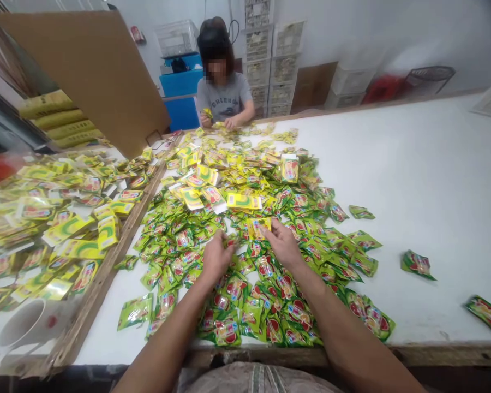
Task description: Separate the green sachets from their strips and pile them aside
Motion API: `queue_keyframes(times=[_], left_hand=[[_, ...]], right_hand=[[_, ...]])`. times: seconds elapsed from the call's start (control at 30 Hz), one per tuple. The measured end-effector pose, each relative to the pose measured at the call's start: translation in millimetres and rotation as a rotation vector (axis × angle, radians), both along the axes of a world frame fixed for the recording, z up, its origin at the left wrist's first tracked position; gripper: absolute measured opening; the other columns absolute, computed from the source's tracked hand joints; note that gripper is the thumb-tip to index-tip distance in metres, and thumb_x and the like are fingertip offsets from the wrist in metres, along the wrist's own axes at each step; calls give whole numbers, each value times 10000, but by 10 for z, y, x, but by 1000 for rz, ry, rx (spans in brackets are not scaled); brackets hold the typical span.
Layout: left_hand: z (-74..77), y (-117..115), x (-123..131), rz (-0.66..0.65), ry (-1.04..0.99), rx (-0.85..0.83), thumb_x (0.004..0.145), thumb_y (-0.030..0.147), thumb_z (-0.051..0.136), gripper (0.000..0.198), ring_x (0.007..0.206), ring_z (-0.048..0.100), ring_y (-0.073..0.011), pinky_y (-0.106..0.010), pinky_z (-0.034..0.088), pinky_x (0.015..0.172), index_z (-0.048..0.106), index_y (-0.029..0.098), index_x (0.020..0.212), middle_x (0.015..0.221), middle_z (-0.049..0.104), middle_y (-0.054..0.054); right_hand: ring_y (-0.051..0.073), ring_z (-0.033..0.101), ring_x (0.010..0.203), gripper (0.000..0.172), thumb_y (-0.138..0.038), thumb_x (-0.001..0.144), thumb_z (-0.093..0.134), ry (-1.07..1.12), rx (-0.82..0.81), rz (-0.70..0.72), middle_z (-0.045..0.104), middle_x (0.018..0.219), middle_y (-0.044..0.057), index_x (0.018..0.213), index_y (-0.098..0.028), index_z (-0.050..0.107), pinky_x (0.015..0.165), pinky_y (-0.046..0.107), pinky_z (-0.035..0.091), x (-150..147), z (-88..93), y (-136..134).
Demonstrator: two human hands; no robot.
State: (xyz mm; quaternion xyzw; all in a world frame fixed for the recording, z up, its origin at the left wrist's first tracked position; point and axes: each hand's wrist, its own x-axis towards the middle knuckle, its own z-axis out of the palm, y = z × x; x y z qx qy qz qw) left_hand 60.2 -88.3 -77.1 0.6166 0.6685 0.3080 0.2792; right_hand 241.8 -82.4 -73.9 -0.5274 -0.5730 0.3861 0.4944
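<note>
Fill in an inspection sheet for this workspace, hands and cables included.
Surface: white tabletop; a wooden strip divides off the left section.
Job's things: green watermelon-print sachets heaped in front; flat yellow cartons behind them and across the strip.
Clutter: white mug, lower left.
Left hand: curled at a green sachet; grip unclear.
Right hand: pinching a yellow pack.
Cables: dark loop beside the co-worker's head.
Surroundings: co-worker opposite, handling yellow packs; stacked crates; brown cardboard sheet.

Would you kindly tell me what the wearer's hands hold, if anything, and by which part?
The right hand holds a yellow printed pack by its right end. A green sachet shows at the left hand; whether it's held is unclear.
</note>
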Motion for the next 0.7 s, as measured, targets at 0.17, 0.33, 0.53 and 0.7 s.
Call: queue_keyframes(times=[0.17,0.33,0.53,0.7], left_hand=[[0,-43,-19,-7,-616,-139,528,309,767,399,541,481,-102,-217,371,535,463,176,748,621,533,40],[41,-160,47,18,-842,-239,464,241,790,344,578,543,-114,-236,428,597,561,144,701,640,608,10],[60,-209,41,-57,-897,-245,588,253,712,194,470,417,-50,-178,328,489,631,127,711,530,527,37],[-9,-183,94,12,-844,-170,608,375,741,321,414,312,-31,-170,232,424,622,120,760,475,455,61]], right_hand=[[139,497,713,186,-363,770,549,131,-16,165,525,761,-14,822,-193,494,654,247,399,0,-4,-21],[157,549,778,268,-352,745,590,162,-150,333,602,873,7,961,-194,575,704,269,438,-47,-81,-70],[137,532,653,279,-320,699,618,1,-151,260,600,827,2,943,-191,585,587,248,425,-124,-109,-102],[135,538,647,370,-329,664,655,91,-192,258,573,831,-3,976,-203,502,578,249,448,-206,-93,-124]])
